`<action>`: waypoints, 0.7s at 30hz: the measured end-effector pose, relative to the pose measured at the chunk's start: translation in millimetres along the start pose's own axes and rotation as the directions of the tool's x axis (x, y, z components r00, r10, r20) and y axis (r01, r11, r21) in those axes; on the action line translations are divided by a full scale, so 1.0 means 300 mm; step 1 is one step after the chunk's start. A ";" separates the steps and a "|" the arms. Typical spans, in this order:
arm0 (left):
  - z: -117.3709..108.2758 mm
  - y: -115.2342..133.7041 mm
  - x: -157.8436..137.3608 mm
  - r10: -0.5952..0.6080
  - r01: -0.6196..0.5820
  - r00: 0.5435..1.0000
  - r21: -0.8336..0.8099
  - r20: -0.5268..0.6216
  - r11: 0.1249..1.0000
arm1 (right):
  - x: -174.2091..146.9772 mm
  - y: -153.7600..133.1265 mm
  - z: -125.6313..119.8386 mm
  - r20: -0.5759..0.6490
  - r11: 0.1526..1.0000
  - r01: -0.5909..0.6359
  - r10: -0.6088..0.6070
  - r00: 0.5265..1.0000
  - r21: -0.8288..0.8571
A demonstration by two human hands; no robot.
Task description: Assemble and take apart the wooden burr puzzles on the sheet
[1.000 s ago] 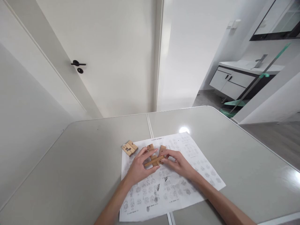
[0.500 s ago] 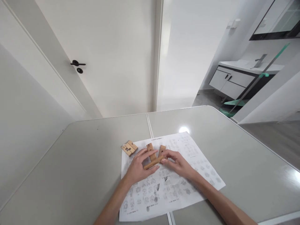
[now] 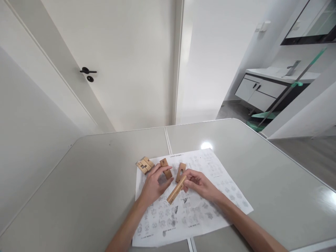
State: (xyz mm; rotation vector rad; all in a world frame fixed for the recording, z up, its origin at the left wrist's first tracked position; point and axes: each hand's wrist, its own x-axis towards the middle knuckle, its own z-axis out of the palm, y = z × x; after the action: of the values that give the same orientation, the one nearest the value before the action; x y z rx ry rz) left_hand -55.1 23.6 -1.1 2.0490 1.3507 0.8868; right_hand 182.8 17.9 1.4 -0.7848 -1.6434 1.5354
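My right hand (image 3: 198, 183) pinches one end of a long wooden puzzle bar (image 3: 175, 192), which slants down to the left above the printed sheet (image 3: 210, 218). My left hand (image 3: 154, 183) is closed around a notched wooden puzzle block (image 3: 166, 171) with a dark mark on its upper end; the fingers cross over it and the thumb is at its lower end. Just behind the right fingertips, another notched wooden block (image 3: 181, 169) shows a hole or gap in its middle. Beyond the left fingers lie several light wooden pieces (image 3: 145, 165) set side by side.
The sheet lies on a grey folding table (image 3: 86, 182) with a seam down its middle. Past the table stand a white door (image 3: 131, 70) with a black handle (image 3: 88, 70), and a washbasin cabinet (image 3: 258, 89) with a green-handled broom (image 3: 296, 84) at right.
The long bar has left my left hand's fingers and swung toward me, held by the right hand alone. My left hand has closed on the marked block, which has shifted slightly left.
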 end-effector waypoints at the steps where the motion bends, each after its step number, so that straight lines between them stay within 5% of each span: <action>1: 0.002 0.003 0.000 0.008 -0.008 1.000 -0.006 0.002 1.000 | 0.002 -0.005 -0.002 -0.025 1.000 -0.003 0.003 1.000 -0.005; 8: 0.015 0.018 0.001 0.034 -0.039 0.996 0.052 0.079 0.998 | 0.028 0.014 -0.034 -0.361 0.978 -0.141 0.077 0.929 -0.154; 13: 0.025 0.011 0.004 0.122 -0.126 0.992 0.179 0.035 0.976 | 0.040 0.069 -0.052 -0.522 0.893 -0.256 0.028 0.853 -0.370; 16: 0.031 0.004 0.005 0.137 -0.138 0.990 0.233 0.023 0.963 | 0.044 0.090 -0.066 -0.564 0.837 -0.304 -0.006 0.826 -0.455; 21: 0.042 -0.010 0.001 0.139 -0.139 0.990 0.254 0.020 0.957 | 0.043 0.100 -0.074 -0.509 0.745 -0.344 0.007 0.861 -0.571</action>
State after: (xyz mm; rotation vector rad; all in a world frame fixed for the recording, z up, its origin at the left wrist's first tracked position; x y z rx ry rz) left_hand -47.1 24.1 -11.5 2.3649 1.3939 0.8024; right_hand 192.9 43.4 -26.8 -1.6030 -1.7345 0.7347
